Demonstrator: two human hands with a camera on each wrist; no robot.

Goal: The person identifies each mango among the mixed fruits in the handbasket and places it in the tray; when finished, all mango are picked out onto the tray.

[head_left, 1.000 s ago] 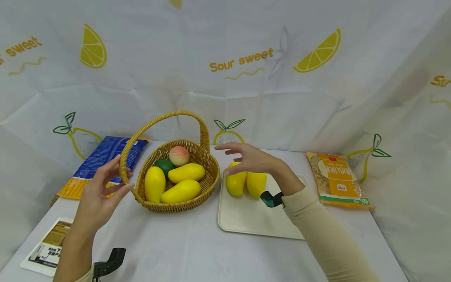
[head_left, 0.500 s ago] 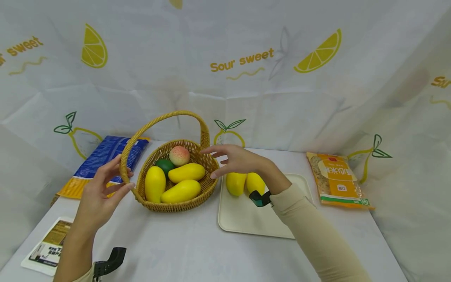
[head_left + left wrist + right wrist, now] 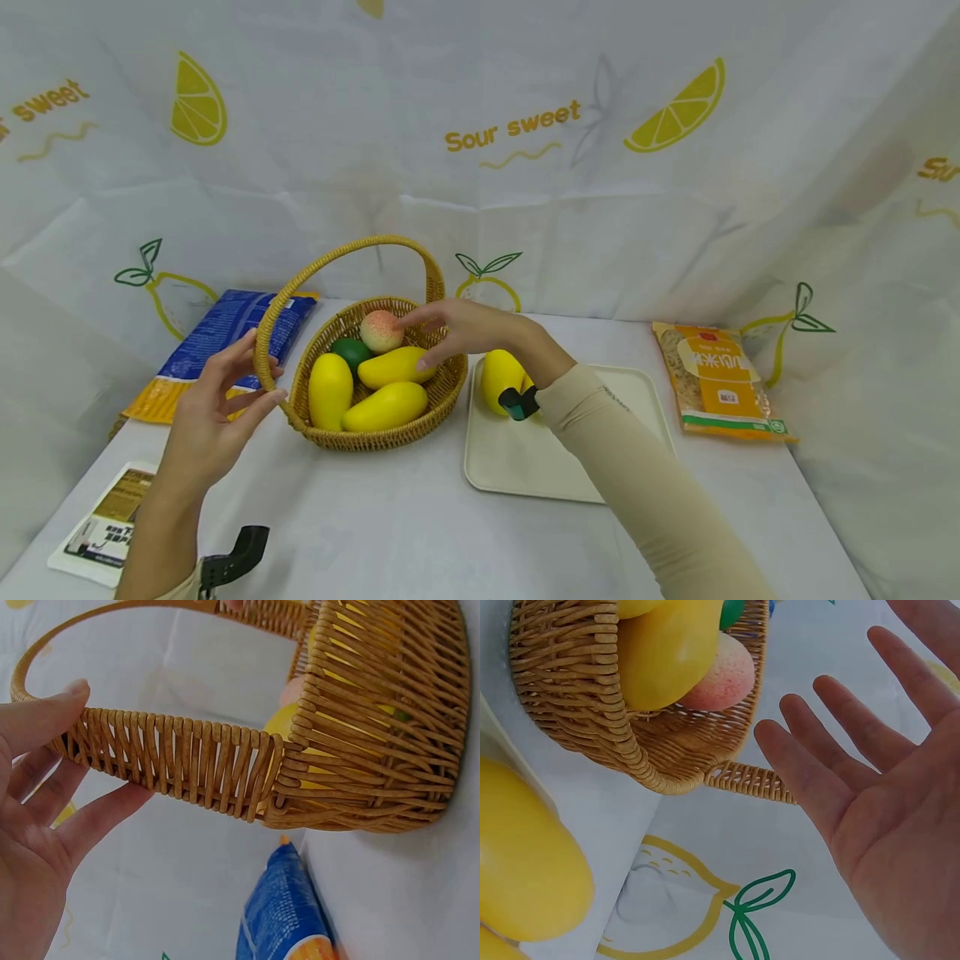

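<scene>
My left hand (image 3: 213, 412) pinches the left side of the wicker basket's handle (image 3: 266, 337) between thumb and fingers, seen closely in the left wrist view. Inside the basket (image 3: 375, 442) lie a peach (image 3: 378, 332), a dark green fruit (image 3: 349, 353) and three yellow mangoes (image 3: 386, 407). Over the basket's right side hovers my right hand (image 3: 468, 327), its fingers extended and spread in the right wrist view. It holds nothing. Its fingertips are near the peach and the upper mango (image 3: 390, 367); contact is not visible in the right wrist view.
Right of the basket is a cream tray (image 3: 525, 475) with a yellow mango (image 3: 498, 379) and another partly hidden by the right wrist. An orange food packet (image 3: 716, 383) lies at far right. A blue packet (image 3: 217, 333) and a white packet (image 3: 101, 529) are at left.
My right hand has moved left and slightly down, from above the tray to over the basket's right side. My left hand keeps its hold on the handle; basket and fruit stay put.
</scene>
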